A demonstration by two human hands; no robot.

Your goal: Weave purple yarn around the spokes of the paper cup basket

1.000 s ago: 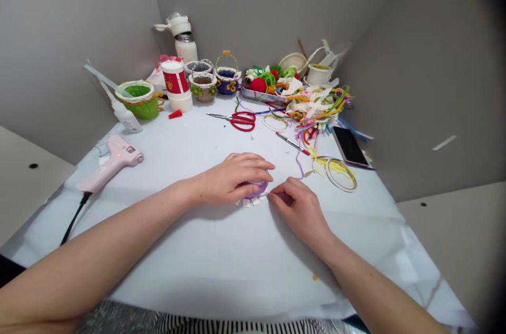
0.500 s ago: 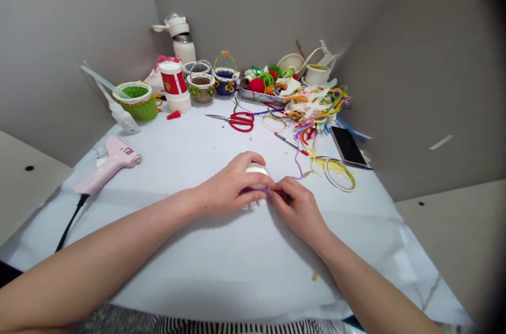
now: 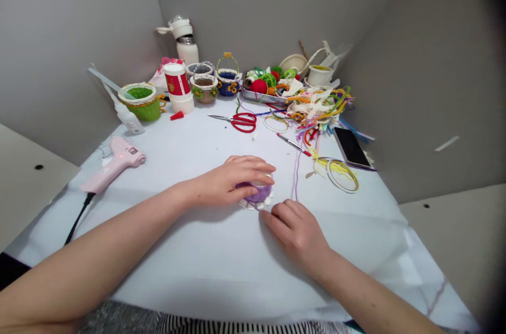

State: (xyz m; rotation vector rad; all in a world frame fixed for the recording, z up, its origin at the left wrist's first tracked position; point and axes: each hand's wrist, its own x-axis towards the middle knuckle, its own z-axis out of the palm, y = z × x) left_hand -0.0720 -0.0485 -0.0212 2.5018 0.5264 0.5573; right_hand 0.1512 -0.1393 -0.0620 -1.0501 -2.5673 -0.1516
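A small cup wrapped in purple yarn, with a white upper end and white tabs fanned out at its base, stands on the table before me. My left hand lies over it from the left, fingers across its top and thumb along the side. To the right, low by the tabs, my right hand is closed with fingers curled. A loose strand of purple yarn runs down the table into that hand. The right fingertips are partly hidden.
Red-handled scissors, a pen, rings and a phone lie beyond my hands. A pink glue gun is at left. Decorated baskets, a bottle and a tray of yarn stand at the back.
My right hand has moved away from the cup's side, down toward me. My left fingers have spread over the cup, and more of the purple wrapping and tabs shows.
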